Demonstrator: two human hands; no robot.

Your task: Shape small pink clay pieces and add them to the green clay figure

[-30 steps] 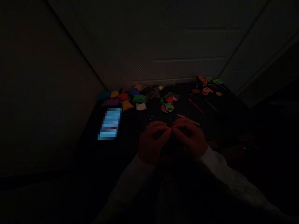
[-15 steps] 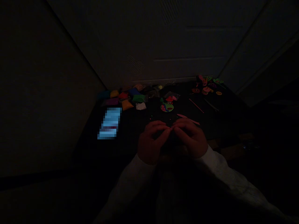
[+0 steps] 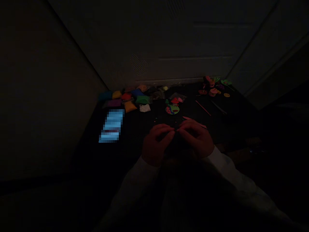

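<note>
The scene is very dark. My left hand (image 3: 156,145) and my right hand (image 3: 196,138) meet fingertip to fingertip over a dark mat (image 3: 145,129), both with fingers curled in a pinch. Whatever they hold between them is too small and dark to make out. Just beyond the hands lies a round green clay piece (image 3: 172,110) with red and blue bits on it, and a pink stick tool (image 3: 193,120) lies by my right fingers.
Several coloured clay packets (image 3: 130,100) sit at the back left, with a white lump (image 3: 145,108). A glowing screen (image 3: 111,126) lies to the left. More small clay shapes (image 3: 213,87) cluster at the back right, near thin stick tools (image 3: 202,108). A white panelled wall (image 3: 181,48) stands behind.
The view has tilted slightly, so everything sits a little higher in frame. My hands stay pinched together at the same spot on the mat.
</note>
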